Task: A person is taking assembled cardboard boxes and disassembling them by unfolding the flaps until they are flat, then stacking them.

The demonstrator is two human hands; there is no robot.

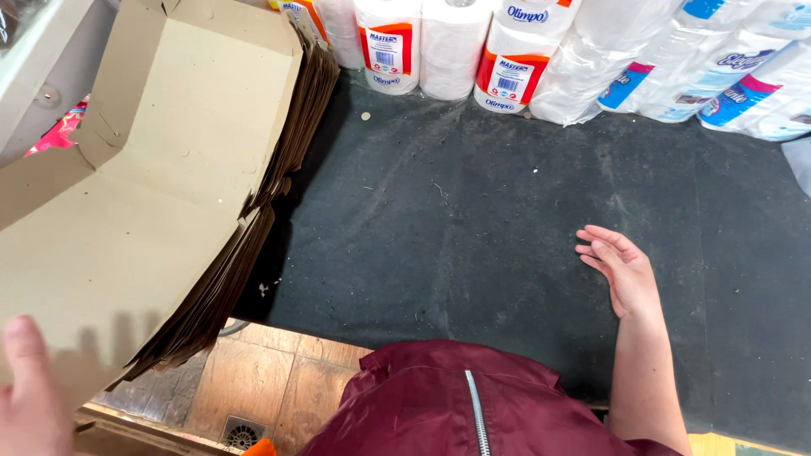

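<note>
Your left hand (29,393) is at the lower left corner of the view, with the fingers pressed together and laid flat on the top sheet of the cardboard stack (152,169). Only part of this hand shows, so you cannot see the thumb. The stack is made of many flat, unfolded brown box blanks, one on another, and it hangs a little over the near edge of the dark table (473,211). The top blank lies open with its flaps spread, and nothing is inside it.

Right of the cardboard stack, the dark table cover is dusty, with a small round crumb (365,116) near the far side. Below the stack, past the table edge, you see the tiled floor (270,380) and a small metal drain (242,433). Your dark red jacket (456,405) with a zipper fills the lower middle.

Further right of the stack, well apart from it, your right hand (621,266) rests on the table, open and relaxed, with the fingers slightly spread and pointing back toward the cardboard. It holds nothing and it does not touch the stack.

Along the far edge of the table, from just right of the stack to the right border, stand wrapped paper rolls (448,46) and soft plastic packs of rolls (718,67). These packs are closed.
</note>
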